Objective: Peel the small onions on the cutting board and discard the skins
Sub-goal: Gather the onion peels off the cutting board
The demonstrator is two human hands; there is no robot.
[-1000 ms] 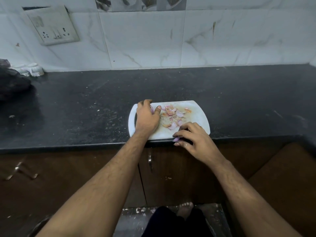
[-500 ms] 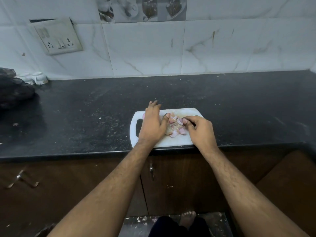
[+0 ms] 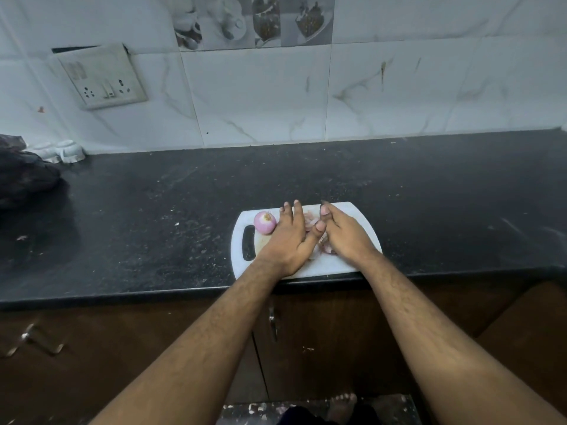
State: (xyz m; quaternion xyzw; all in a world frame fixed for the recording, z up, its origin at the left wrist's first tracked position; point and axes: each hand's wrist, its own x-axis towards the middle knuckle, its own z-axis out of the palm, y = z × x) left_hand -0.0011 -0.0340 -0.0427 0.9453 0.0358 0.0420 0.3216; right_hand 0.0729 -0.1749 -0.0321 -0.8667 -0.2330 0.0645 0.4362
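Observation:
A white cutting board (image 3: 343, 262) with a handle slot lies at the counter's front edge. One peeled pink onion (image 3: 264, 222) sits at its far left corner, just left of my left hand (image 3: 288, 240). My left hand lies flat, palm down, fingers spread over the board. My right hand (image 3: 343, 236) lies beside it, fingers together, over a heap of pink onion skins (image 3: 311, 223). The skins show only between and under the two hands; most are hidden. Neither hand visibly grips anything.
The black stone counter (image 3: 153, 216) stretches left and right of the board. A dark bag (image 3: 24, 176) and white cups (image 3: 63, 151) sit at the far left by the tiled wall. A socket plate (image 3: 102, 76) hangs on the wall. Brown cabinet doors (image 3: 306, 342) stand below.
My right hand moved from the board's front edge up onto the skins. Both hands closed in around the heap, and the peeled onion came into sight left of my left hand.

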